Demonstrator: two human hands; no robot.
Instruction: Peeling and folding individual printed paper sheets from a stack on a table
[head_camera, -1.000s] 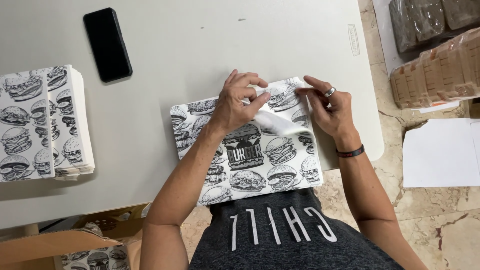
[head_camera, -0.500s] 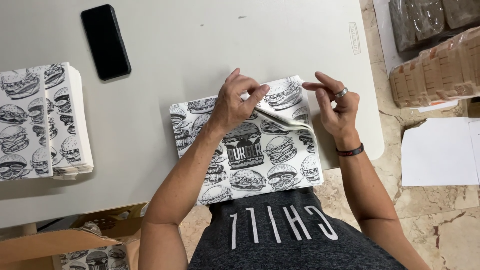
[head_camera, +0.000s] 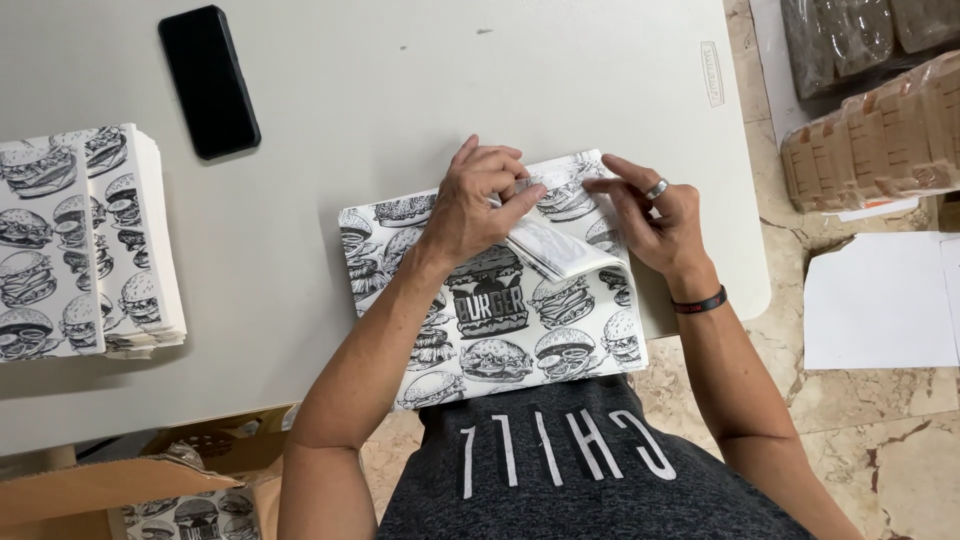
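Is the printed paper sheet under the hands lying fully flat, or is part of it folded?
Partly folded: the printed sheet lies flat, but its far right corner is turned over, showing the plain underside.
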